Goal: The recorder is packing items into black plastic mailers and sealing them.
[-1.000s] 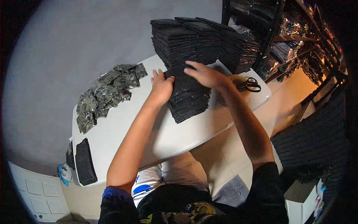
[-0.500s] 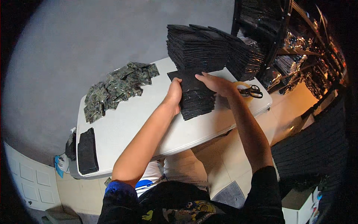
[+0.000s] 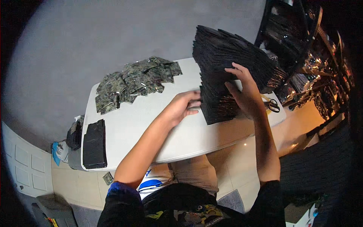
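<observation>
A stack of flat black pieces [image 3: 216,109] stands on the white table [image 3: 151,125], close in front of taller stacks of the same kind [image 3: 230,49]. At its left side is my left hand [image 3: 183,107], fingers apart, the tips near or touching the stack's edge. Over the stack's right side my right hand [image 3: 245,89] hovers with fingers spread and thumb out. Nothing shows in either hand. The fingers of the left hand are slightly blurred.
Camouflage-patterned packets in clear wrap [image 3: 132,81] cover the table's far left. A black folded piece [image 3: 94,143] lies at the left end. Scissors [image 3: 273,106] and a tape roll [image 3: 267,101] are at the right. Shelves with wrapped goods [image 3: 298,64] stand beyond.
Both hands have loosened from the black stack they were pressing and opened. The stack now sits closer against the tall stacks. The whole view has shifted, with the table appearing further right.
</observation>
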### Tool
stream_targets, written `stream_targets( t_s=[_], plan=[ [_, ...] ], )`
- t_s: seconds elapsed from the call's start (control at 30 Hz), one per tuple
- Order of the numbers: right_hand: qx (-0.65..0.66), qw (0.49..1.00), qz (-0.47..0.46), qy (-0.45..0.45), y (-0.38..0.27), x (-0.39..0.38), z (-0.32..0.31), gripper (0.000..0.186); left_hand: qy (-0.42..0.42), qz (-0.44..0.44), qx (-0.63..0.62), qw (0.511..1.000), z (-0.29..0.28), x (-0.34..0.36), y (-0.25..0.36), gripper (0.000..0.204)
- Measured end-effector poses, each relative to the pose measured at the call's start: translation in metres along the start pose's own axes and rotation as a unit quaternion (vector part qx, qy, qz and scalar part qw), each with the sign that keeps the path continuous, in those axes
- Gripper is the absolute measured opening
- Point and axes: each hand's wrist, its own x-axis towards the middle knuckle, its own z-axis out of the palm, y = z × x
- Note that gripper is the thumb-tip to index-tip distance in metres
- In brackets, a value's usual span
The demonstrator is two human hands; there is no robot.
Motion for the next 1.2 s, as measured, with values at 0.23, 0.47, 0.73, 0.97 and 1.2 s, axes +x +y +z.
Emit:
stream_targets(
  t_s=[0.23,0.47,0.73,0.97,1.2],
  plan=[
    [0.24,0.961,-0.052,-0.13,-0.126,-0.057,0.105,0.031,0.13,0.129,0.066,0.981,-0.12,-0.107,-0.043,0.016],
    [0.179,0.948,-0.057,-0.255,-0.181,-0.056,0.235,0.039,0.339,0.188,0.056,0.92,-0.224,-0.152,-0.09,0.058],
    [0.015,0.995,-0.042,0.086,-0.12,0.057,0.331,0.057,0.257,0.345,0.341,0.836,-0.212,-0.161,-0.089,0.036],
    [-0.042,0.997,-0.03,0.062,-0.076,0.083,0.349,0.04,0.258,0.31,0.36,0.842,-0.209,-0.158,-0.091,0.032],
    [0.307,0.928,0.205,-0.048,-0.12,0.076,0.255,0.032,0.321,0.282,0.348,0.834,-0.216,-0.163,-0.096,0.021]
  ],
)
